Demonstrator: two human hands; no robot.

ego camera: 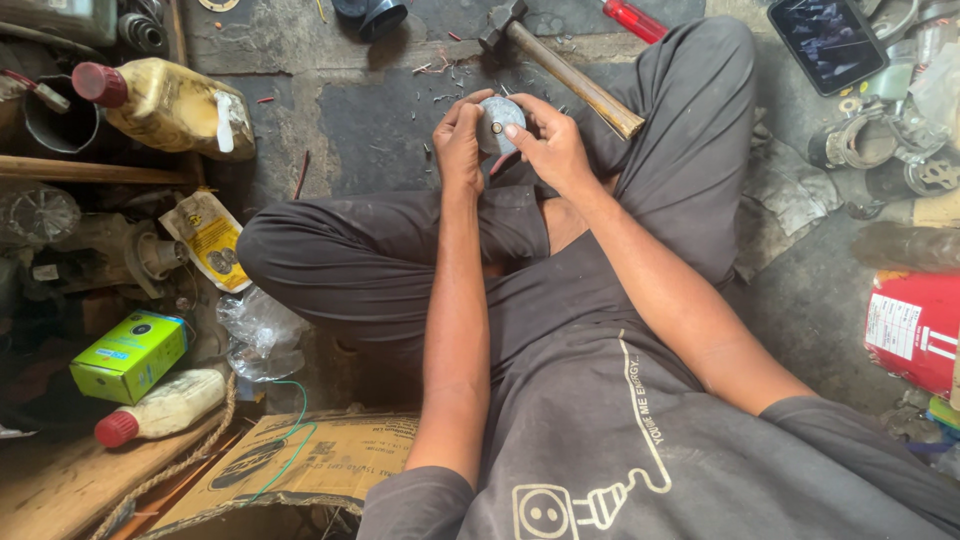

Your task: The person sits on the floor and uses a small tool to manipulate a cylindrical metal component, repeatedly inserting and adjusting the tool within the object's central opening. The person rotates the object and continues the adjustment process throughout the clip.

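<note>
I sit cross-legged on a dark concrete floor and hold a round grey metal disc (pixel 499 119) with a small hole in its middle, above my crossed legs. My left hand (pixel 459 142) grips the disc's left edge. My right hand (pixel 552 145) wraps around its right side, thumb resting on its face. A hammer (pixel 560 68) with a wooden handle lies on the floor just beyond my hands, its handle touching my right knee.
Two plastic bottles with red caps (pixel 165 103) (pixel 160 408), a green box (pixel 130 355), a yellow packet (pixel 210 238), cardboard (pixel 300 465) and metal parts crowd the left. A phone (pixel 828 40), pipe clamps (pixel 860 140) and a red container (pixel 915 325) lie right.
</note>
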